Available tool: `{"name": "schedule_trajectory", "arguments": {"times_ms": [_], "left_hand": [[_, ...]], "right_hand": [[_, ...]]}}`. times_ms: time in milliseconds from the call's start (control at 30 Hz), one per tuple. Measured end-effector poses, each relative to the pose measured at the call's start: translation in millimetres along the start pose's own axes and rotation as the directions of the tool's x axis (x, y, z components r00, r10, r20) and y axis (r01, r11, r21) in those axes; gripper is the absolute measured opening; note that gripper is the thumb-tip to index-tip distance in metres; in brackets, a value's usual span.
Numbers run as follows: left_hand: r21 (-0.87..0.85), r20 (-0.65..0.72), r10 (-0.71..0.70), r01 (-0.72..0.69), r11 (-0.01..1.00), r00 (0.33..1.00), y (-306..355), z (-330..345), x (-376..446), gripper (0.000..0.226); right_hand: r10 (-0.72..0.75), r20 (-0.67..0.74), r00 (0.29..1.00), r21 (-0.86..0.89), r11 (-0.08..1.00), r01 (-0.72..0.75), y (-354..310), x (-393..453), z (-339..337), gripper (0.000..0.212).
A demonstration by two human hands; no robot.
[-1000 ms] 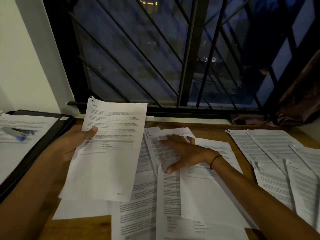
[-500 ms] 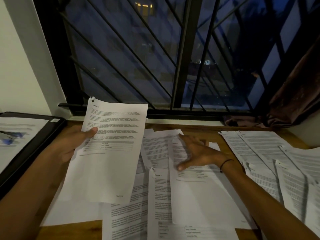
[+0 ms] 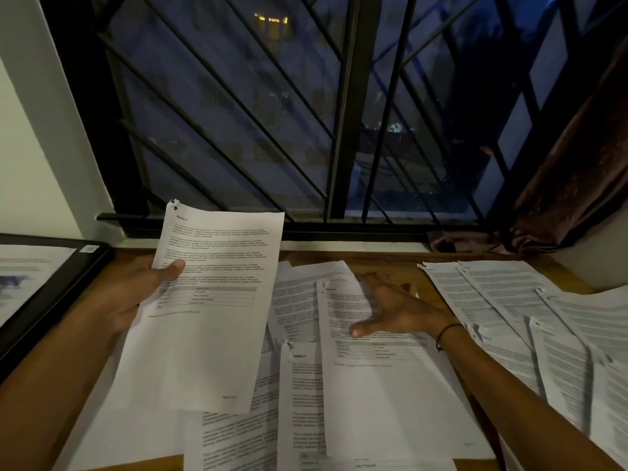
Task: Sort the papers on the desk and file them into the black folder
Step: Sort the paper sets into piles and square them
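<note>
My left hand [image 3: 136, 294] holds a stapled printed document [image 3: 210, 300] tilted up above the desk, thumb pressed on its left edge. My right hand [image 3: 390, 311] lies flat with fingers spread on a sheet headed with a section title [image 3: 380, 385] in the middle pile. Several more printed pages [image 3: 299, 419] overlap around and under it. The open black folder [image 3: 57, 300] lies at the far left with a page inside.
Another fan of printed sheets [image 3: 543, 334] covers the right side of the wooden desk [image 3: 384, 263]. A barred window [image 3: 339, 130] rises right behind the desk, a brown curtain [image 3: 577, 181] hangs at right, and a blue object [image 3: 12, 283] rests in the folder.
My right hand slid right across the middle pile and dragged a sheet with it, uncovering a page below. The camera shifted right; my left hand kept its document raised.
</note>
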State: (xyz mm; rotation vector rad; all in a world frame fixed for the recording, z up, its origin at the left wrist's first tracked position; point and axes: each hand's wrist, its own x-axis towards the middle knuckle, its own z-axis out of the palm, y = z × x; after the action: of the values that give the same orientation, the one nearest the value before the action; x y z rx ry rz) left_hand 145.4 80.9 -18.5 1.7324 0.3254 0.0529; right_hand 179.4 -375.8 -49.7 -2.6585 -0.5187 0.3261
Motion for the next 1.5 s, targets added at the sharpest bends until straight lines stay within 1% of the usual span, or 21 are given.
{"name": "schedule_trajectory", "arguments": {"times_ms": [133, 200, 267, 333, 367, 467, 567, 633, 733, 833, 933, 1000, 1067, 1133, 1167, 1233, 1300, 1367, 1400, 1433, 1500], "left_hand": [[-0.011, 0.027, 0.003, -0.003, 1.0, 1.0, 2, 2, 0, 0.028], [-0.019, 0.043, 0.004, -0.003, 1.0, 0.999, 6, 3, -5, 0.029], [-0.046, 0.073, 0.006, -0.003, 0.999, 0.997, 10, 4, -12, 0.03], [-0.057, 0.122, 0.017, -0.01, 0.998, 0.992, 18, 8, -24, 0.03], [-0.053, 0.147, 0.029, -0.022, 0.998, 0.989, 22, 12, -31, 0.029], [-0.05, 0.223, 0.045, -0.035, 0.998, 0.974, 34, 24, -50, 0.026], [-0.05, 0.319, 0.029, -0.014, 0.999, 0.947, 34, 35, -59, 0.033], [-0.021, 0.306, 0.019, -0.013, 1.0, 0.952, 30, 41, -61, 0.033], [0.002, 0.208, 0.002, -0.003, 1.0, 0.978, 23, 40, -62, 0.043], [-0.07, 0.177, -0.013, 0.026, 0.997, 0.984, 18, 29, -60, 0.054], [-0.077, 0.21, 0.015, 0.001, 0.997, 0.977, 20, 20, -64, 0.039], [-0.065, 0.222, 0.047, -0.034, 0.997, 0.974, 21, 15, -67, 0.026], [-0.027, 0.212, 0.086, -0.082, 0.996, 0.974, 21, 11, -68, 0.021], [-0.019, 0.165, 0.127, -0.125, 0.992, 0.978, 20, 8, -69, 0.017], [-0.036, 0.135, 0.151, -0.147, 0.988, 0.979, 19, 6, -70, 0.015], [-0.081, 0.063, 0.202, -0.197, 0.977, 0.977, 16, -1, -68, 0.02], [-0.148, -0.014, 0.239, -0.239, 0.96, 0.971, 13, -13, -65, 0.034], [-0.235, -0.073, 0.271, -0.28, 0.931, 0.96, 12, -28, -64, 0.041], [-0.275, -0.088, 0.287, -0.3, 0.914, 0.954, 12, -35, -63, 0.044], [-0.308, -0.106, 0.301, -0.319, 0.896, 0.948, 13, -40, -61, 0.047], [-0.346, -0.149, 0.335, -0.366, 0.864, 0.931, 16, -46, -59, 0.051]], "right_hand": [[0.037, -0.033, 0.999, 0.03, 0.999, -0.036, 0, 2, -8, 0.092], [0.059, -0.089, 0.994, 0.043, 0.998, -0.055, 3, 8, -11, 0.07], [0.087, -0.162, 0.983, 0.002, 0.996, -0.088, 5, 14, -14, 0.042], [0.074, -0.249, 0.966, -0.011, 0.997, -0.079, 1, 21, -20, 0.016], [0.056, -0.269, 0.961, 0.005, 0.998, -0.057, -3, 26, -25, 0.012], [0.02, -0.241, 0.97, 0.039, 0.999, -0.01, -29, 40, -43, 0.015], [-0.096, -0.298, 0.95, 0.075, 0.99, 0.123, -66, 57, -54, 0.014], [-0.161, -0.325, 0.932, 0.103, 0.974, 0.203, -95, 66, -60, 0.009], [-0.265, -0.324, 0.908, 0.123, 0.94, 0.318, -131, 80, -67, 0.021], [-0.355, -0.326, 0.876, 0.223, 0.872, 0.436, -150, 93, -66, 0.011], [-0.402, -0.308, 0.862, 0.347, 0.797, 0.495, -165, 99, -63, 0.011], [-0.419, -0.266, 0.868, 0.389, 0.777, 0.495, -175, 102, -63, 0.01], [-0.425, -0.201, 0.882, 0.415, 0.779, 0.47, -188, 103, -60, 0.011], [-0.412, -0.176, 0.894, 0.419, 0.791, 0.446, -201, 102, -59, 0.026], [-0.386, -0.202, 0.9, 0.427, 0.793, 0.435, -206, 101, -59, 0.036], [-0.261, -0.349, 0.9, 0.498, 0.762, 0.414, -207, 98, -64, 0.045], [-0.103, -0.455, 0.885, 0.653, 0.638, 0.409, -197, 96, -66, 0.053], [-0.023, -0.396, 0.918, 0.803, 0.476, 0.358, -190, 98, -50, 0.058], [-0.016, -0.329, 0.944, 0.847, 0.438, 0.303, -189, 100, -36, 0.054], [-0.043, -0.277, 0.96, 0.855, 0.445, 0.266, -190, 104, -19, 0.047], [-0.208, -0.224, 0.952, 0.831, 0.47, 0.299, -201, 103, 10, 0.036]]}}
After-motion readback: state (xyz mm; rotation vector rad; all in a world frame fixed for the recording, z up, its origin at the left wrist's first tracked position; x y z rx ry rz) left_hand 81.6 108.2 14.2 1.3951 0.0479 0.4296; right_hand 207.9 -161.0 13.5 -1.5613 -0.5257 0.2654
